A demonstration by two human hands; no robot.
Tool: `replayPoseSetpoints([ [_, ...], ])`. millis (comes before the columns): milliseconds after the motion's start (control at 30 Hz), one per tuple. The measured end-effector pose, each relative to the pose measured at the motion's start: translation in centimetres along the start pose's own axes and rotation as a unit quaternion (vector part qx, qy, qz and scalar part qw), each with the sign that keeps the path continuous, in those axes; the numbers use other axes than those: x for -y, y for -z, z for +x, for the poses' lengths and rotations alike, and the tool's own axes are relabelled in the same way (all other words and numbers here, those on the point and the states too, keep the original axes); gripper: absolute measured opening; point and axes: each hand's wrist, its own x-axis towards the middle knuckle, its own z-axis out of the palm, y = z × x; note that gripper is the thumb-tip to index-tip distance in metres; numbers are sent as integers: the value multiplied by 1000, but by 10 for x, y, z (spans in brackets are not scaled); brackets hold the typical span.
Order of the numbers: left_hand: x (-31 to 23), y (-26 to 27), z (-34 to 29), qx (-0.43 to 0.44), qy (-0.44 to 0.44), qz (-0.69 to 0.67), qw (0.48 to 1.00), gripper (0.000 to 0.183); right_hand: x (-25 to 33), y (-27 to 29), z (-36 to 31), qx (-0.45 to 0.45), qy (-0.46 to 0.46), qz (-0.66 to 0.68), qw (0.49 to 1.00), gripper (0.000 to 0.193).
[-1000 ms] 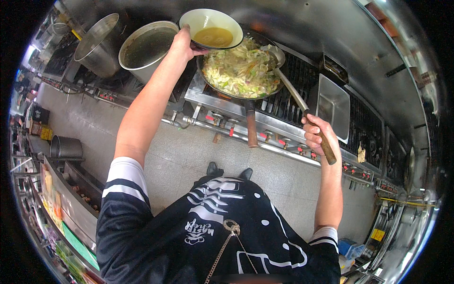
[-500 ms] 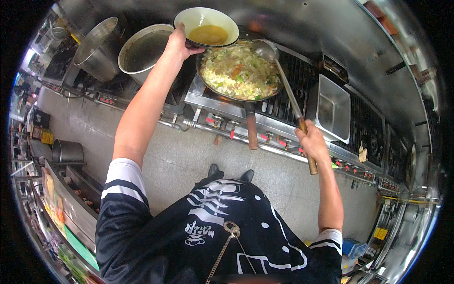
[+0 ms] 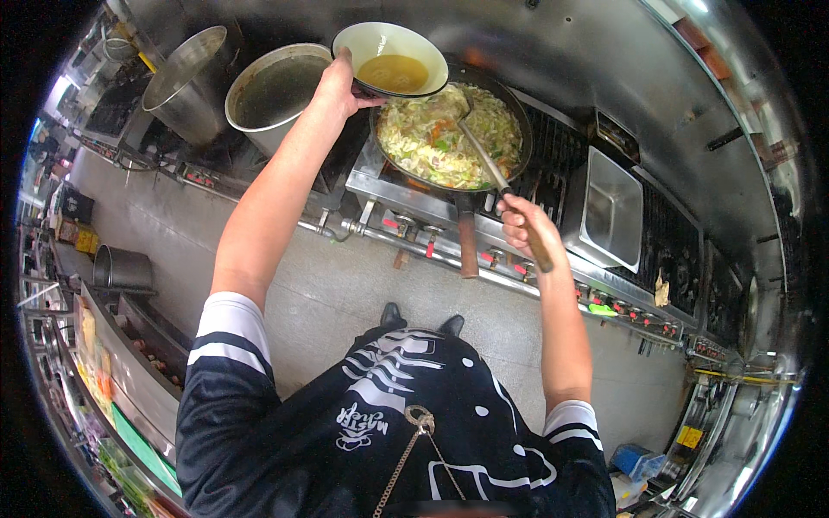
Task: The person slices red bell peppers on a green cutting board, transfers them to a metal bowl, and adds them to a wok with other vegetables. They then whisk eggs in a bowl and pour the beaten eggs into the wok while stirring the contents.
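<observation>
While left grip (image 3: 341, 90) is closed on a bowl (image 3: 377, 39), right grip (image 3: 528, 226) on a ladle (image 3: 484, 154), stove (image 3: 370, 183) and possibly tiled floor (image 3: 380, 285) are seen below the pan (image 3: 516, 104).

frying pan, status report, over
Left grip on dark-rimmed bowl. Right grip on ladle, dipped into chopped vegetables in frying pan. Bowl overlaps pan's upper-left edge in view.

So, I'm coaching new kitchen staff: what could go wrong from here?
The left hand alone holds the bowl of yellowish liquid, so a slip might spill it. Food reaches close to the near rim of the pan, so the ladle in the right hand could push some over. The pan handle juts past the stove's front edge, where the person might bump it.
</observation>
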Motion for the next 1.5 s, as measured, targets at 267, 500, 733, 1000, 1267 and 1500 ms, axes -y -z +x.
replayPoseSetpoints([
  [267, 5, 7, 11, 8, 5, -6, 1000, 68, 40, 23, -77, 24, -5, 84, 996, 25],
  [500, 10, 0, 14, 0, -1, 2, 1000, 67, 59, 35, -128, -45, 12, 29, 998, 26],
  [733, 11, -2, 14, 9, -8, 24, 1000, 66, 57, 18, -156, -172, 36, -255, 951, 21],
  [1000, 7, -2, 13, 22, -11, 9, 1000, 65, 31, -8, -183, -263, 17, -518, 814, 23],
  [1267, 4, 13, 15, 16, -13, 3, 1000, 63, 37, -31, -208, -177, -67, -561, 806, 29],
  [1500, 2, 18, 8, 6, 0, -6, 1000, 63, -10, -29, -150, -136, -19, -669, 731, 36],
])
